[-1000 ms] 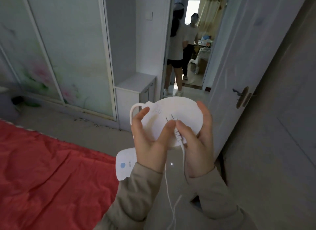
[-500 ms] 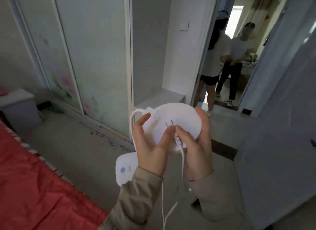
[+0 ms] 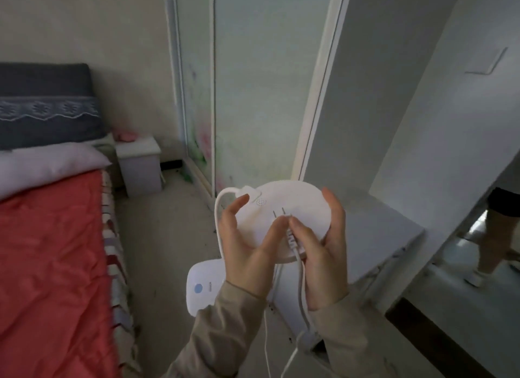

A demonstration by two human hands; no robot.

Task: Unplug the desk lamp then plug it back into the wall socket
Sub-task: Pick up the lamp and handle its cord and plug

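Lamp cradled between both hands, thumbs pinching its plug.

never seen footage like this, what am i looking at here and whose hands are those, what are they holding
There is no machine here. A person wears a wide-angle camera on the head, so you see their own arms from above. The left hand and right hand together hold the white desk lamp, its round part facing the camera. The right thumb and forefinger pinch the plug, whose two prongs point away, unplugged; the cord hangs down. To the left are a bed with a red cover and a small nightstand. No wall socket is visible.
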